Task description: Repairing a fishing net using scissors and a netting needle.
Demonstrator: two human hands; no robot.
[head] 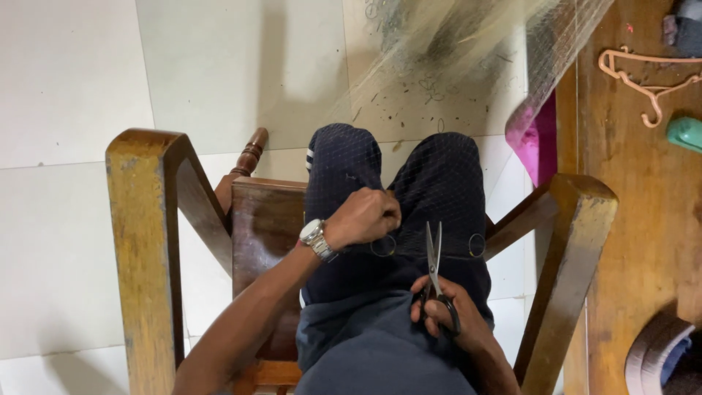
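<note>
I sit in a wooden armchair (146,241) and look down at my lap. A fine, pale fishing net (468,36) runs from the floor ahead across my dark trousers (439,183). My left hand (363,218), a metal watch on its wrist, is closed in a fist pinching the net mesh over my left knee. My right hand (453,318) holds a pair of scissors (434,256) by the black handles, blades pointing away from me and slightly parted. Two small metal rings (383,246) of the net lie on my thighs beside the blades.
White floor tiles (73,88) lie ahead and to the left, with debris under the net. A wooden table (643,190) stands at right with a pink hanger (643,80) and a green object (686,133). A magenta cloth (537,135) hangs by the table's edge.
</note>
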